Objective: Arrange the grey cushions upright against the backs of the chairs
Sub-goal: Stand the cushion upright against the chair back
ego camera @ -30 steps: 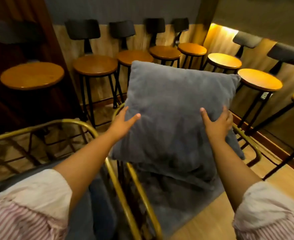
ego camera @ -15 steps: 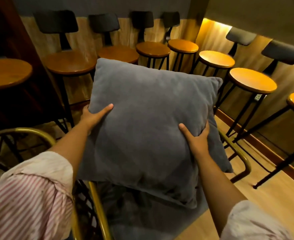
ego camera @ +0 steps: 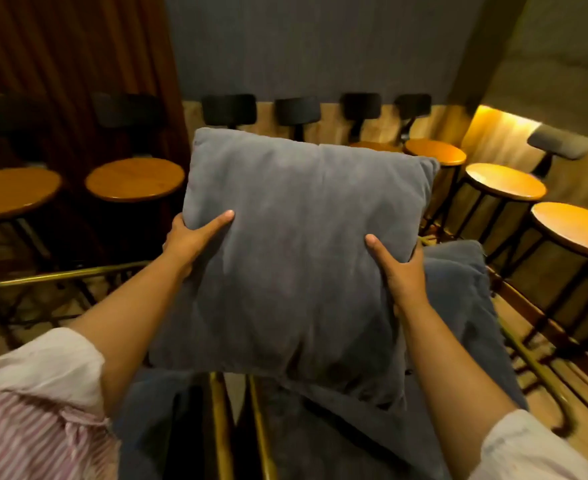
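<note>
Cushion held off the chair seat, left hand and right hand fingers clamping its side edges; advise lowering evenly, base first.

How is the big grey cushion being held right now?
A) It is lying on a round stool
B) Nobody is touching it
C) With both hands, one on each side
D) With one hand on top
C: the left hand and the right hand grip opposite side edges of the grey cushion, which is held up in the air.
</note>
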A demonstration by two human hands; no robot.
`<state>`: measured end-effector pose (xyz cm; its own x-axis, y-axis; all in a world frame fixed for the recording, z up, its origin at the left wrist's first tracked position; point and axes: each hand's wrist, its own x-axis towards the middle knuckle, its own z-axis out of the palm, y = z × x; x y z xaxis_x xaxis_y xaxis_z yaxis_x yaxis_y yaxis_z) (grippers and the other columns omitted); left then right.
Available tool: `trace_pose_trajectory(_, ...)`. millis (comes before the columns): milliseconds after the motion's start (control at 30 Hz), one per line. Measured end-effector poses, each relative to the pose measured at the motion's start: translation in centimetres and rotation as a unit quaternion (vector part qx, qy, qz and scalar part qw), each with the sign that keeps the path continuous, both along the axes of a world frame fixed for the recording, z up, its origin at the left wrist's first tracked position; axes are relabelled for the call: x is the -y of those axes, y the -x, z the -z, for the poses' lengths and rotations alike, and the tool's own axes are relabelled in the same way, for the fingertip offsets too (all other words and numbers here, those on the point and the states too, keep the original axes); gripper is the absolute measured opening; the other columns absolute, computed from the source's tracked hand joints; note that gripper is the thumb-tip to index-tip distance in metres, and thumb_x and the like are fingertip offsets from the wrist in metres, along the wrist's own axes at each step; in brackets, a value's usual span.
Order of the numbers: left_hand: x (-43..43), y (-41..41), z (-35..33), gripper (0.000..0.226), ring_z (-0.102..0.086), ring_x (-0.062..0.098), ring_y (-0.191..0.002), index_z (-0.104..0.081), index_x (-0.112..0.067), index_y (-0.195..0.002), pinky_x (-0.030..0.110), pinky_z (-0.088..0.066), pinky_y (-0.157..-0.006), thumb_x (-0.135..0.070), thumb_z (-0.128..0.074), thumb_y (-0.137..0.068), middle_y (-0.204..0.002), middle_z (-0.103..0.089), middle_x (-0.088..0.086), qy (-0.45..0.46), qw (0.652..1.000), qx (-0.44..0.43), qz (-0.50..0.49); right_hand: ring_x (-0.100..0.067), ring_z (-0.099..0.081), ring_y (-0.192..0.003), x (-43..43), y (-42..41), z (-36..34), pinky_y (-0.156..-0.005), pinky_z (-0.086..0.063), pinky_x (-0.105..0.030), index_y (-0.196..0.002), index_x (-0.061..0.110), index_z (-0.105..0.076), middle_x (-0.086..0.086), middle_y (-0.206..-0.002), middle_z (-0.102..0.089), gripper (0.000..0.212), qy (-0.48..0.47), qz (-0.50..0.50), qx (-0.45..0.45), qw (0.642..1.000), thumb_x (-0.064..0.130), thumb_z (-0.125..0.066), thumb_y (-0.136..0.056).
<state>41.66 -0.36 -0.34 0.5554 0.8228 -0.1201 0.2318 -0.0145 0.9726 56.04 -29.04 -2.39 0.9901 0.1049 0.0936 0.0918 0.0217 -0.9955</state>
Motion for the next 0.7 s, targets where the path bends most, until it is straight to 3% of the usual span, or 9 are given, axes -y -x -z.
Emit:
trace_pose_trajectory(200, -7.3, 10.6, -1.0, 0.09, -0.045, 0.031, -0.132, -0.038, -0.015, -0.143, 0.041, -0.04, -0.102, -0.047, -0.077, -0.069, -0.145, -0.047, 0.008, -0.015, 0.996, 0.02, -0.086, -0.023, -0.051, -0.126, -11.2, 5.2, 0.2, -0.104, -0.045, -0.042, -0.144, 0.024, -0.035, -0.001, -0.143, -0.049, 0.1, -0.005, -0.111, 0.003, 0.994, 0.048, -0.084, -0.06)
trace_pose_trajectory(367, -14.4, 19.4, 0.2, 0.095, -0.044, 0.03, -0.134, -0.034, -0.019, -0.145, 0.045, -0.039, -0.106, -0.042, -0.081, -0.066, -0.148, -0.044, 0.007, -0.04, 0.988, 0.001, -0.146, -0.021, -0.056, -0.121, -20.8, 10.3, 1.5, -0.102, -0.048, -0.043, -0.14, 0.024, -0.042, 0.001, -0.137, -0.055, 0.124, 0.011, -0.195, -0.034, 0.98, 0.072, -0.081, -0.033)
trace_pose_trajectory(500, -20.1, 24.8, 1.8, 0.1, -0.041, 0.029, -0.137, -0.029, -0.019, -0.147, 0.044, -0.037, -0.109, -0.04, -0.083, -0.065, -0.151, -0.04, 0.006, -0.067, 0.978, -0.017, -0.198, -0.019, -0.056, -0.119, -28.0, 13.4, 3.0, -0.097, -0.048, -0.034, -0.138, 0.019, -0.044, 0.001, -0.135, -0.056, 0.109, 0.02, -0.239, -0.03, 0.97, 0.054, -0.087, -0.043)
trace_pose_trajectory(633, -27.2, 27.9, 3.8, 0.098, -0.044, 0.026, -0.135, -0.038, -0.014, -0.143, 0.035, -0.04, -0.104, -0.031, -0.087, -0.059, -0.146, -0.047, 0.005, -0.052, 0.983, -0.034, -0.175, -0.017, -0.051, -0.123, -35.1, 14.4, 4.8, -0.104, -0.044, -0.039, -0.139, 0.026, -0.037, 0.005, -0.139, -0.05, 0.102, 0.045, -0.298, -0.036, 0.953, 0.037, -0.09, -0.052)
trace_pose_trajectory(700, -30.3, 28.6, 5.2, 0.102, -0.042, 0.027, -0.137, -0.036, -0.015, -0.144, 0.041, -0.04, -0.108, -0.028, -0.088, -0.057, -0.148, -0.044, 0.005, -0.014, 0.987, -0.047, -0.154, -0.015, -0.05, -0.124, -37.9, 14.3, 6.0, -0.104, -0.044, -0.039, -0.139, 0.027, -0.036, 0.006, -0.137, -0.05, 0.095, 0.049, -0.32, -0.032, 0.946, 0.018, -0.088, -0.06)
